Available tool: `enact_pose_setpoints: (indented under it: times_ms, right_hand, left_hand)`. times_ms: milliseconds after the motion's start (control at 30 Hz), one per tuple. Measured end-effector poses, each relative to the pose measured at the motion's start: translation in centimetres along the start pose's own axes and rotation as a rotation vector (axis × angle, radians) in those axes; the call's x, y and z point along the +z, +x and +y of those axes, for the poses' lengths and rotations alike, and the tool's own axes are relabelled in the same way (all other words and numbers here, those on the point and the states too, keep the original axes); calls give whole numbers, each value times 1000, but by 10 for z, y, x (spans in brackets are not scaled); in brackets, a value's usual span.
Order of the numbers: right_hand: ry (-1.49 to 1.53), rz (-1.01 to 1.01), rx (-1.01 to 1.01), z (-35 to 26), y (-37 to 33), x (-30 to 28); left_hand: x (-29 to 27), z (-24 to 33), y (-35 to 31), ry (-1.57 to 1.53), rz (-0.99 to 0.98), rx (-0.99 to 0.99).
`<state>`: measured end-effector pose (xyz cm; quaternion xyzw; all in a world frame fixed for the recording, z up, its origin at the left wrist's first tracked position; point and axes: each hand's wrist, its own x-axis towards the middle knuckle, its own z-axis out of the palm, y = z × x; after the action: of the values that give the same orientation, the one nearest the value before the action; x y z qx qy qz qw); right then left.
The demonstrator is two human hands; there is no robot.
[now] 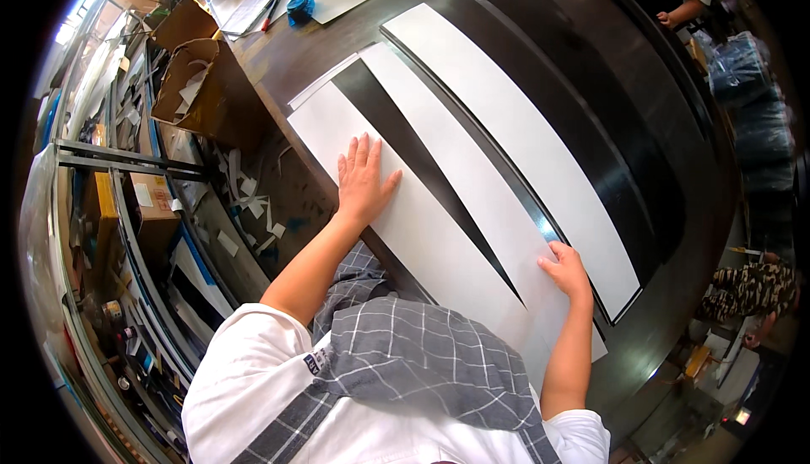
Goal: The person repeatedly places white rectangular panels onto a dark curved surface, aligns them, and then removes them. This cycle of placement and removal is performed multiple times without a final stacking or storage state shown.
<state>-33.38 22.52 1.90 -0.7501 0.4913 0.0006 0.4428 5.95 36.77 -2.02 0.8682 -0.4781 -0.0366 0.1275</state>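
A long white strip of sheet material (413, 226) lies along the near edge of the dark table. My left hand (364, 180) rests flat on it with fingers spread. Beside it lies a second white strip (451, 131); a narrow black wedge (405, 131) shows between the two, and they meet or overlap toward my body. My right hand (569, 272) is closed at the second strip's far edge, thumb on top and fingers curled at the rim. Beyond a glossy dark gap lies another long white strip (523, 139), with a dark layer along its edge.
Long black strips (582, 101) lie farther across the table (337, 42). A blue crumpled item (299, 9), papers (250, 10) and a pen (271, 13) are at the back left. An open cardboard box (207, 97) and scrap-filled racks stand left. Other people are at the right.
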Motion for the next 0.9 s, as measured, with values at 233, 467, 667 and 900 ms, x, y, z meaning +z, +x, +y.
enact_pose_setpoints:
  times_ms: [233,467,667,900]
  right_hand:
    - [16,-26,-32,6,1,6]
    - [26,36,-37,3,-2,14]
    - [-5,-10,-17,-11,-5,9]
    - [-18,-14,-31,-2,-2,10]
  left_hand:
    - [8,-14,27,18,-64,102]
    - [8,-13,27,35,-69,103]
    - [12,-15,25,35,-51,104]
    - [2,-11,34,23,-6,101]
